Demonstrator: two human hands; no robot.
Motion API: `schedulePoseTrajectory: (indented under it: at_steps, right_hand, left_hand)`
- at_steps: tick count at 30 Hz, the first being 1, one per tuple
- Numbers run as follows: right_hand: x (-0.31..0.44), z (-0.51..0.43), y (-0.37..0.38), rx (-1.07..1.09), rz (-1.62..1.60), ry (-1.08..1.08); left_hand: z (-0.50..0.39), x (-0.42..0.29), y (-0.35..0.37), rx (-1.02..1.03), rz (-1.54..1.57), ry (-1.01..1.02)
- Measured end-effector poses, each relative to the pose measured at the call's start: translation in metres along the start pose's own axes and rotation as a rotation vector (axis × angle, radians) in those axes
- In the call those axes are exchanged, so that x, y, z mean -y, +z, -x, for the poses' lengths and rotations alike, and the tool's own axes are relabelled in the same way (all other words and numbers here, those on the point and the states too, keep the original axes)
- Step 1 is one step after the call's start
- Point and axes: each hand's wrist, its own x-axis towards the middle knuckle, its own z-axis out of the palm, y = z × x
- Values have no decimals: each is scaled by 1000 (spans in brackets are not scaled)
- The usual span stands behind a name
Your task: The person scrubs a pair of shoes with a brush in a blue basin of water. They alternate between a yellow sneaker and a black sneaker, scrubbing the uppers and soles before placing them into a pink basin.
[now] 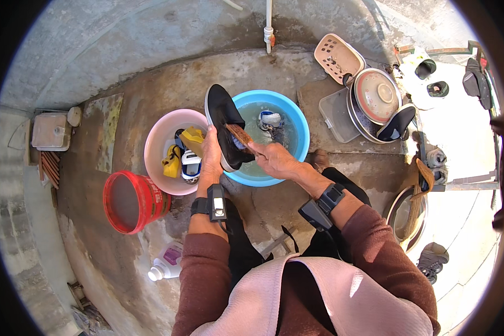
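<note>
My left hand [212,151] grips a black slip-on shoe [221,105] with a white sole by its side, holding it tilted over the near left rim of a blue plastic basin [304,138]. In my right hand [275,159] is a wooden-backed scrub brush [240,135], its bluish bristles against the inside opening of the shoe. Cloudy water fills the blue basin, and a white and blue shoe [270,120] lies in it. To the left, a pink basin [151,164] holds a yellow shoe [172,161] and several other shoes, partly hidden by my left hand.
A red bucket [157,201] of greyish liquid and a white plastic bottle [166,262] stand left. At right are a beige basket [338,56], a lidded pot [376,94], another black shoe [397,124] and a metal basin [422,214]. A white pipe [269,21] runs down the back wall.
</note>
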Motion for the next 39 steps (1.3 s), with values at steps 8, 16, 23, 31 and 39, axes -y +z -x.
schedulePoseTrajectory:
  at_steps: [8, 16, 23, 31, 39]
  right_hand:
    - [-5, 16, -23, 169, 1, -128]
    - [-17, 4, -23, 111, -425, -274]
    - [-17, -8, -4, -151, 5, -152]
    - [4, -4, -21, -69, -107, 34]
    - [-6, -6, -6, -164, -39, -48]
  left_hand:
    - [2, -14, -7, 67, 200, -4]
    - [12, -18, 0, 296, 402, -127]
    - [13, -13, 15, 222, 317, -197]
    - [12, -8, 16, 333, 211, -98]
    - [7, -6, 22, 207, 165, -155]
